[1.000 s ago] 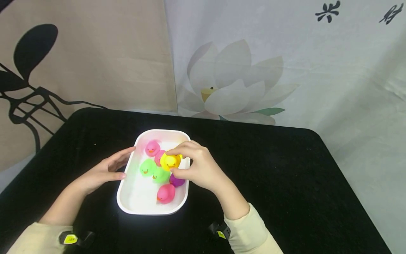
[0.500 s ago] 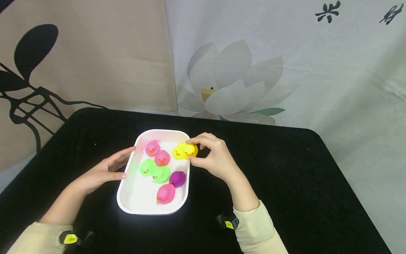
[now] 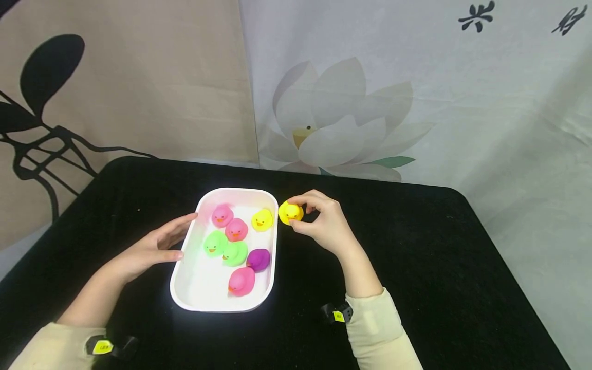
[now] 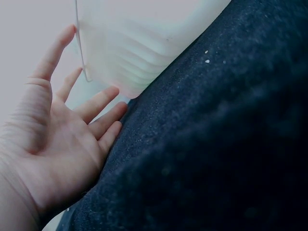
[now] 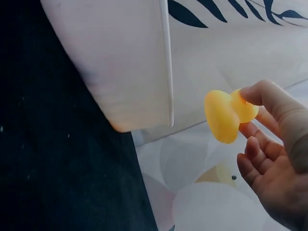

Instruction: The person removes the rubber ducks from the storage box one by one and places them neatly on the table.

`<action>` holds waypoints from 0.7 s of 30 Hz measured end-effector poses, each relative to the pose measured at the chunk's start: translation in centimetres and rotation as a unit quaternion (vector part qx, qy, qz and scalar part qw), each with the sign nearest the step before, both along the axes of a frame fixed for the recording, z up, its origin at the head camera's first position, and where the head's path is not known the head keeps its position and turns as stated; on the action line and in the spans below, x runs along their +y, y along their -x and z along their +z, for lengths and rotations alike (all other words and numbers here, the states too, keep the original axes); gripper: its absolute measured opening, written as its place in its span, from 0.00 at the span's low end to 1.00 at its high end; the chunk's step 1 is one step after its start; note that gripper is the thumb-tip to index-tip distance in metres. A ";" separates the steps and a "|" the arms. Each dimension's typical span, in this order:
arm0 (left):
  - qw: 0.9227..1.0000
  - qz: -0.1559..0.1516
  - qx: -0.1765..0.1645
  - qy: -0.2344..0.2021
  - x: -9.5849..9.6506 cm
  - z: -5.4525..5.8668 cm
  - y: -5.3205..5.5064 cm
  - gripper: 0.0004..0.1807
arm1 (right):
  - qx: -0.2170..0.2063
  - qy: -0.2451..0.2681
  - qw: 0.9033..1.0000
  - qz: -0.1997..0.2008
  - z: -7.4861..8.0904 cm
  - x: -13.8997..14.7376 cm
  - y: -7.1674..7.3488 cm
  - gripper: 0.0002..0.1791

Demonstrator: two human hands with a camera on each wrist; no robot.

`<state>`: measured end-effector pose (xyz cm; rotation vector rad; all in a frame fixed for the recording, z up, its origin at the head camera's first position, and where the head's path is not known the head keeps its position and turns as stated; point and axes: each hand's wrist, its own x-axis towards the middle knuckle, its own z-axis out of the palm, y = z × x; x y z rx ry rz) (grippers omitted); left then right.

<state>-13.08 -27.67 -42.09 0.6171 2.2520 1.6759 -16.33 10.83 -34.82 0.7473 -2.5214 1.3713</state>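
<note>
A yellow rubber duck (image 3: pixel 291 211) is pinched by the head between thumb and fingers of my right hand (image 3: pixel 326 224), just past the right rim of the white tray (image 3: pixel 185 298). In the right wrist view the duck (image 5: pixel 224 117) hangs in the air, apart from the tray wall (image 5: pixel 125 67). At the tray's left side, my left hand (image 3: pixel 150 253) has its fingers spread, with thumb and fingertips at the rim. Inside the tray lie another yellow duck (image 3: pixel 262 220), pink ducks (image 3: pixel 237 229), green ducks (image 3: pixel 235 254) and a purple duck (image 3: pixel 258 260).
A black cloth (image 3: pixel 398 257) covers the table under the tray. Behind the table's far edge hangs a printed fabric backdrop (image 3: pixel 342 118) with a lotus and dark leaves.
My right hand has carried the yellow duck from above the tray's middle out over its right rim, uncovering the other yellow duck. My left hand has stayed still.
</note>
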 end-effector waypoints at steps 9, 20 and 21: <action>1.000 -0.002 0.006 -0.003 0.1 0.2 -0.1 0.41 | -0.040 0.005 0.999 -0.022 -1.3 0.9 0.9 0.16; 1.000 -0.006 0.009 -0.005 0.1 0.1 0.0 0.41 | -0.072 -0.009 0.996 -0.042 -2.8 1.5 1.5 0.16; 1.000 -0.005 0.008 -0.005 0.1 0.1 0.0 0.41 | -0.075 -0.010 0.996 -0.043 -2.9 1.5 1.6 0.16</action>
